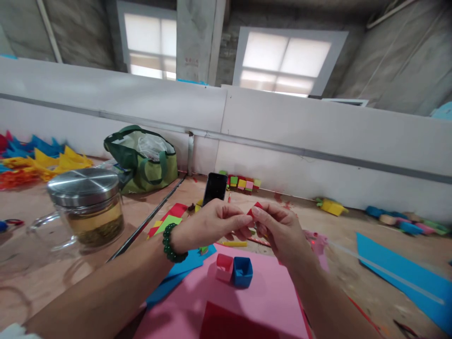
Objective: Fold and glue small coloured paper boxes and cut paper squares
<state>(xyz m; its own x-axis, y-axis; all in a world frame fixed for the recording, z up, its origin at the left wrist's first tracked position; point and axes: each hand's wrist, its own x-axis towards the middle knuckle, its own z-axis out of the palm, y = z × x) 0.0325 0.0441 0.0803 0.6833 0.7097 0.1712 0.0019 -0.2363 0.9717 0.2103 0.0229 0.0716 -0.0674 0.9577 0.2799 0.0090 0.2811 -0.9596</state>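
Note:
A small piece of red paper (254, 208) is pinched between the thumb and fingers of my right hand (278, 228). My left hand (226, 221), with a green bead bracelet on its wrist, is closed, its fingertips meeting the left edge of the red paper. Most of that piece is hidden by the fingers. Below the hands, a pink paper box (225, 267) and a blue paper box (243, 272) stand side by side, open at the top, on a pink sheet (268, 296). A dark red sheet (229, 322) lies at the near edge.
A glass teapot (92, 212) and a green bag (151, 165) stand at left. A phone (214, 188) leans behind my hands near small coloured boxes (243, 183). A pink glue gun (318, 245) lies right of my right hand, with a blue sheet (406, 278) farther right.

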